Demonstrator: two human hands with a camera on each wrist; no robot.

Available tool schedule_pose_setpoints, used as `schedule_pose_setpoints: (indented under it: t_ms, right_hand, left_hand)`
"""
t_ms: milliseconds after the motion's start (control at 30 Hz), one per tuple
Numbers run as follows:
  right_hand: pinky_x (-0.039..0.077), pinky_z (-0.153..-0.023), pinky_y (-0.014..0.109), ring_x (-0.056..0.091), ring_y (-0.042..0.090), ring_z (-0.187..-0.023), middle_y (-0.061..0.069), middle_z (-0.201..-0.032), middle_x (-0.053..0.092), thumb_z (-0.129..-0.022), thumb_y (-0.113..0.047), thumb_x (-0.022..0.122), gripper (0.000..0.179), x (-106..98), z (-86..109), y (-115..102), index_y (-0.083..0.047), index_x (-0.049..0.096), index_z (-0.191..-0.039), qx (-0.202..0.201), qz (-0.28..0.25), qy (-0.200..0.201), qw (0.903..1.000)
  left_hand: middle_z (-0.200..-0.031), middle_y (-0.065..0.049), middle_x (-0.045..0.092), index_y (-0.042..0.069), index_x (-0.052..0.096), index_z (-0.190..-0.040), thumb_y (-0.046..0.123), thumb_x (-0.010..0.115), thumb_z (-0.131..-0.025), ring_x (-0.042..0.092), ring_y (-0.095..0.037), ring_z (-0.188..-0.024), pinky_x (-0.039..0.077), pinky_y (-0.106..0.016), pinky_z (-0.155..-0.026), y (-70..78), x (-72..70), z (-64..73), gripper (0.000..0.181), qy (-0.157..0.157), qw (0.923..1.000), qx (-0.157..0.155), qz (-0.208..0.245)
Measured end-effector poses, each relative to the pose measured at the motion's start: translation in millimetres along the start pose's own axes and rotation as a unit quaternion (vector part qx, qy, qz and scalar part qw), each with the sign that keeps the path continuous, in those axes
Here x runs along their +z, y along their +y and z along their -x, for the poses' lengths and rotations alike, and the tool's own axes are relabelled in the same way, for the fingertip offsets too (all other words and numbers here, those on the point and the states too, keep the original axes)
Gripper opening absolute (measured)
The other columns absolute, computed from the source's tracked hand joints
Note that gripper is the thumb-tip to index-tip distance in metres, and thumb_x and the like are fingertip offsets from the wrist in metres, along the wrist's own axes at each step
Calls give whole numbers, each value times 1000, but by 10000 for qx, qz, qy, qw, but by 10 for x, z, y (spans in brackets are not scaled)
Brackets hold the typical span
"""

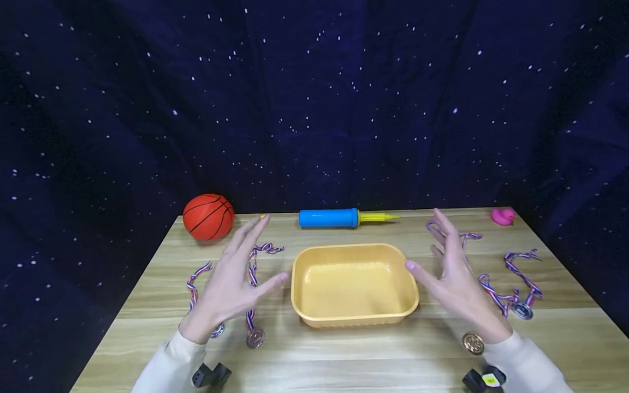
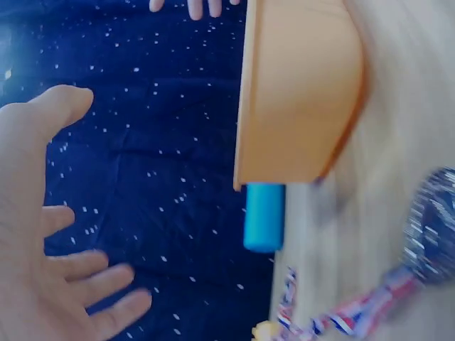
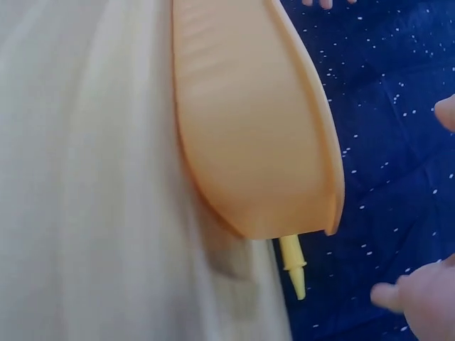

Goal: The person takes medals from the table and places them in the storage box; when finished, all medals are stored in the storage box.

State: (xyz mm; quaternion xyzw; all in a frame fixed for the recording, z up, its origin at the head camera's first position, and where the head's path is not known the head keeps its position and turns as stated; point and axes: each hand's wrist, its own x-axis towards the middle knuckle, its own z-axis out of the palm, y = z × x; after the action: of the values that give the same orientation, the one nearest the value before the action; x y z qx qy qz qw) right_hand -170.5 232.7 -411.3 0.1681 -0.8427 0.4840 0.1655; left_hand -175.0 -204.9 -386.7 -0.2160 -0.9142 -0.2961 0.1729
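A yellow-orange plastic tub [image 1: 355, 319] stands on the table in the head view, with nothing inside. To its left my left hand [image 1: 230, 284] hovers with fingers spread and thumb pointing toward the rim. My right hand [image 1: 454, 281] is held on the other side, its thumb tip overlapping the tub's right rim; whether it touches cannot be seen. The left wrist view shows the spread fingers of the left hand [image 2: 43, 284] apart from the tub wall [image 2: 306, 92]. Only part of the right hand [image 3: 430, 302] appears in the right wrist view, away from the tub [image 3: 249, 135].
Behind the tub lies a blue hand pump [image 1: 328, 218] with a yellow nozzle. An orange basketball [image 1: 208, 217] sits back left, a pink rubber duck [image 1: 503, 216] back right. Ribboned medals flank the tub, including a bronze one [image 1: 255, 338], a gold one [image 1: 473, 343] and a silver one [image 1: 522, 311].
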Motion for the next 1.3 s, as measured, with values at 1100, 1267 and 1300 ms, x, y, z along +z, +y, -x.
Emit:
schedule_pose_setpoints:
  t_ms: [1100, 1267, 1300]
  right_hand:
    - [45, -122, 21, 51, 16, -151, 34, -174, 24, -95, 17, 70, 90, 325, 421, 581, 5, 23, -171, -131, -2850, -1129, 9518]
    - [42, -123, 18, 52, 15, -150, 35, -173, 26, -94, 15, 74, 90, 346, 446, 616, 6, 27, -170, 18, -2642, -1142, 9577]
    - [41, -123, 18, 52, 15, -150, 35, -173, 26, -94, 15, 75, 89, 347, 446, 619, 6, 27, -170, 34, -2622, -1145, 9582]
  left_hand:
    - [-97, 6, 65, 27, 81, -112, 40, 108, -69, 65, -6, -72, 58, -26, -65, -609, 144, 901, 53, -1515, 9804, -296, 1226]
    - [-105, 11, 68, 31, 83, -103, 40, 106, -72, 64, -5, -74, 58, -24, -65, -619, 150, 906, 40, -1562, 9808, -247, 1138]
    - [-106, 12, 68, 32, 82, -102, 40, 106, -73, 63, -4, -74, 57, -24, -65, -619, 153, 906, 38, -1563, 9809, -238, 1133]
